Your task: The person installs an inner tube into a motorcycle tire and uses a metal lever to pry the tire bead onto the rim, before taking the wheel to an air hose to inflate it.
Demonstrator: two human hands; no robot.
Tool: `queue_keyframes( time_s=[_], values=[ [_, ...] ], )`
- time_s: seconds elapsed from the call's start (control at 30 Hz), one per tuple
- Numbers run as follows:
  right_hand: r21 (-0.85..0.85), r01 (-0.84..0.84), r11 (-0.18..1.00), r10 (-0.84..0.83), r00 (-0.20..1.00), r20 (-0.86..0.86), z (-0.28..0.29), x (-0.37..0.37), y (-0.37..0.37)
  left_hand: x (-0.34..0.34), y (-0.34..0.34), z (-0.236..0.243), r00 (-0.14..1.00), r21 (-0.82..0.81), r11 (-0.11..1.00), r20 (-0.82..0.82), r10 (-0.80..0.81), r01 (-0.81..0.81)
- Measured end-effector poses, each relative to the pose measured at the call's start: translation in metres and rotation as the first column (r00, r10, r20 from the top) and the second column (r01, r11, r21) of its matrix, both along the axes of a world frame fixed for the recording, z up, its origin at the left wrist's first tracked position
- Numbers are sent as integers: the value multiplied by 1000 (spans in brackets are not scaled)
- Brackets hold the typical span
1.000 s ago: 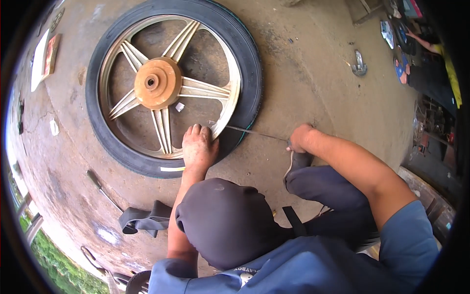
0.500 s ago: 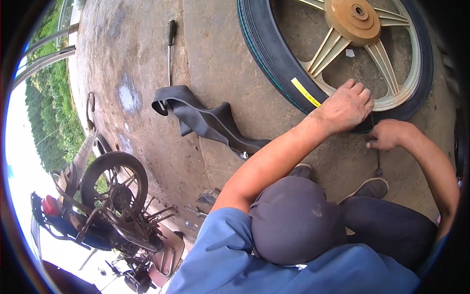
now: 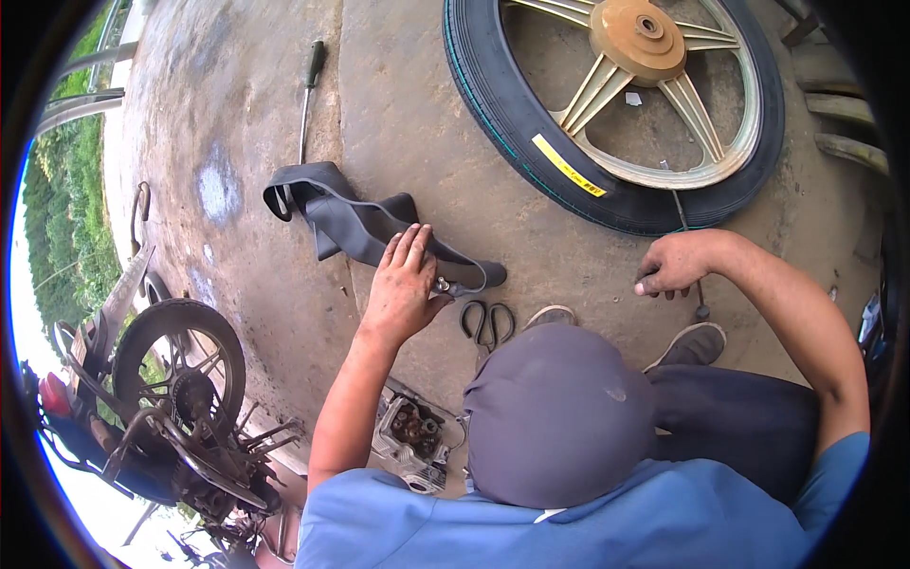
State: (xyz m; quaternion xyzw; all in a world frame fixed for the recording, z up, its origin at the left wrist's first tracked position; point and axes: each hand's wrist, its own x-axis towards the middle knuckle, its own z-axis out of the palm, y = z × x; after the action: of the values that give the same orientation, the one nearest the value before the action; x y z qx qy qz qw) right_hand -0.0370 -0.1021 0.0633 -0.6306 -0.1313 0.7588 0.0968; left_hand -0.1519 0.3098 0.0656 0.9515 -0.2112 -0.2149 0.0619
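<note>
head view | wide fisheye | close overhead | faces down at floor (image 3: 403, 104)

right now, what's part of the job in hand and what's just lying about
Likely in the job:
Black inner tube, under the left hand
Spoked wheel with its tyre
Thin metal rod, by the right hand

Seemingly just lying about:
Dark-handled tool
Black looped handles
Open metal engine part
White scrap

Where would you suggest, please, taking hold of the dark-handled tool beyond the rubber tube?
Probably by its thick handle, from above with the left hand, which is nearer: the handle lies uncovered at the far end, while the thin shaft runs to the black rubber tube, which seems to hide its tip.
</note>
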Motion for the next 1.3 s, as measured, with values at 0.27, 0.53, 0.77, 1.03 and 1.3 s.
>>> queue_keyframes(
  time_s=[0.27,0.53,0.77,1.03,1.3],
  values=[
    [153,314,937,-279,936,-213,-47,-37,77,-46,-31,-20,888,-255,910,249,387,-326],
    [735,677,-32,-660,538,-524,93,7,134,50,-60,136,808,-847,280,-255,531,-451],
    [856,120,-503,-796,323,-512,272,85,126,50,35,171,884,-868,182,-436,166,-462],
    [882,350,-315,-906,165,-389,299,289,-38,267,-4,232,801,-897,228,-195,566,-380],
    [942,-53,-330,-850,-417,-321,283,235,-100,269,-93,324,869,-746,666,332,368,3]
  ],
)
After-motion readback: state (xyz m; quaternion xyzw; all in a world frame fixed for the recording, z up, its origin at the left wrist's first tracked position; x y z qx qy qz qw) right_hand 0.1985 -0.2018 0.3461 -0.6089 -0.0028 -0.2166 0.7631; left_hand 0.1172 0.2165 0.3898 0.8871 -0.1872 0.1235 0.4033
